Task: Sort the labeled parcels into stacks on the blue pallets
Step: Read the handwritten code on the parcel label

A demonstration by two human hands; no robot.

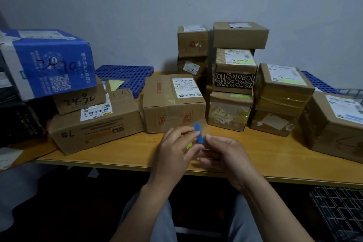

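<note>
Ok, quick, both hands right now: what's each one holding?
Left hand: fingers pinched on the small blue strip.
Right hand: curled closed, also touching the blue strip's lower end.
Neither hand holds a parcel.

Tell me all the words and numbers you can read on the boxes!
"2490", upside down: handwritten on the blue box.
"2490": handwritten on the small brown box under it.
"7#" and "SU", upside down: on the long brown box.
"3-2": on the label of the patterned box.
White lettering on its black band: only "WORK" is legible.
Printed shipping labels, barcodes and red stamps: too small or blurred to read.
</note>
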